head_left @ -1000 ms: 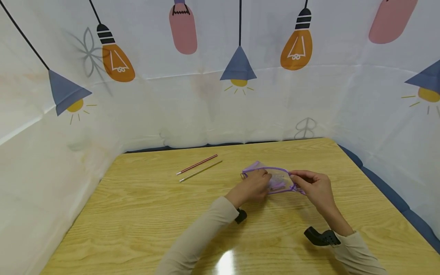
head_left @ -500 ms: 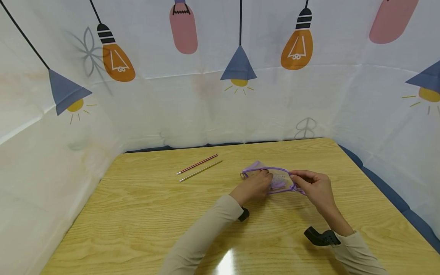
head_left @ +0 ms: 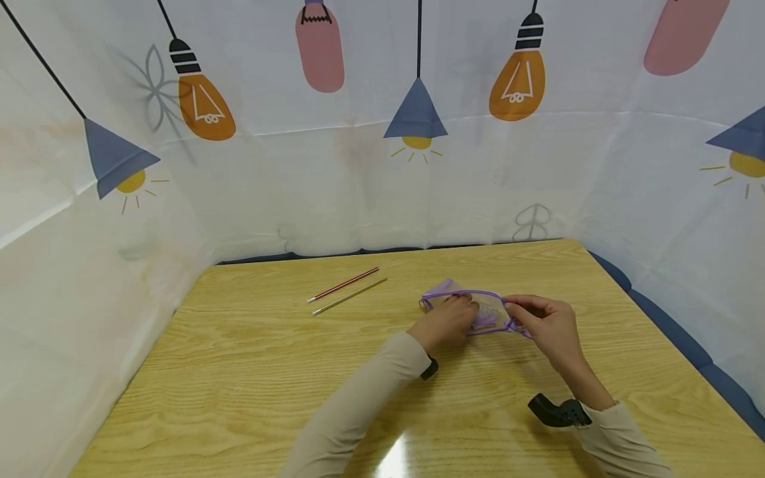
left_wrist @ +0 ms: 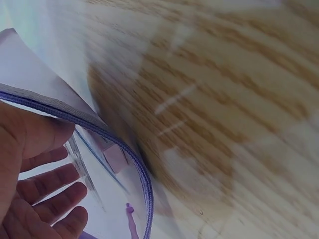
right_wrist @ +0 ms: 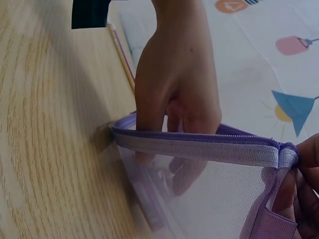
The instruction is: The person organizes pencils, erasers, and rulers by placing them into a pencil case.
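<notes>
A see-through mesh zipper pouch [head_left: 490, 309] with purple edging lies on the table, its zipper undone. My left hand [head_left: 445, 322] reaches into its mouth; in the right wrist view the fingers [right_wrist: 187, 174] show through the mesh. Seen from the left wrist, those fingers are loosely bent, the thumb lies by the zipper edge [left_wrist: 94, 124], and no held thing shows. Near them inside are a clear strip [left_wrist: 87, 169] and a small pinkish block [left_wrist: 115, 158], kinds unclear. My right hand [head_left: 552, 328] pinches the pouch's right corner at the zipper end.
Two pencils, one red [head_left: 343, 285] and one yellow [head_left: 349, 297], lie side by side left of the pouch. The wooden table [head_left: 239, 385] is bordered at the back and sides by a white printed curtain [head_left: 358, 186].
My left hand has shifted slightly right and deeper into the pouch. My right hand keeps its pinch on the corner, and the pencils stay put.
</notes>
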A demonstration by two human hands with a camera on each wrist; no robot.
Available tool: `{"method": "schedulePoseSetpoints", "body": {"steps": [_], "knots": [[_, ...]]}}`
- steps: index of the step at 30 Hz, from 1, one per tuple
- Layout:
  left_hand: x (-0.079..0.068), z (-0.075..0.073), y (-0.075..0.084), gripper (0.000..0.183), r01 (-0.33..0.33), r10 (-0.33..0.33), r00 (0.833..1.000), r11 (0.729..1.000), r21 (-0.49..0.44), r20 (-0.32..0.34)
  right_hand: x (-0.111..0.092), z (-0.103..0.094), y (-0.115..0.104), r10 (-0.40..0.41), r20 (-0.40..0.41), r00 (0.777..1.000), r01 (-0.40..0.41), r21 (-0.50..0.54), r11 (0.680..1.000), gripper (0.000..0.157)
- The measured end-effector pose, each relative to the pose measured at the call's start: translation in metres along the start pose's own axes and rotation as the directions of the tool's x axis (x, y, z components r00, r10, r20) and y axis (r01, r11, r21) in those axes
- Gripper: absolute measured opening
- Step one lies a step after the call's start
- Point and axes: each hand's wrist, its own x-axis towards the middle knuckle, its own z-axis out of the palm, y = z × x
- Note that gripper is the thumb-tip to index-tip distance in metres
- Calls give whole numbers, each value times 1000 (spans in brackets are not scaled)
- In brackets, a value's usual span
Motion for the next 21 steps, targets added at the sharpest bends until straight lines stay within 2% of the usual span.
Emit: {"method": "schedulePoseSetpoints", "body": {"steps": [6,11,21], "knots": [[2,1,-1,23,-3,4,1000,999,-47,12,0,0,1,3,3,1000,-3,-7,1000,22],[5,2,-2,25,3,1,999,995,-97,42,1,0,3,6,2,1000,-6,-11,1000,22],[6,3,-2,29,-22,27,998,996,-88,56,2,-1,2,7,-8,1000,-7,0,1000,22]]}}
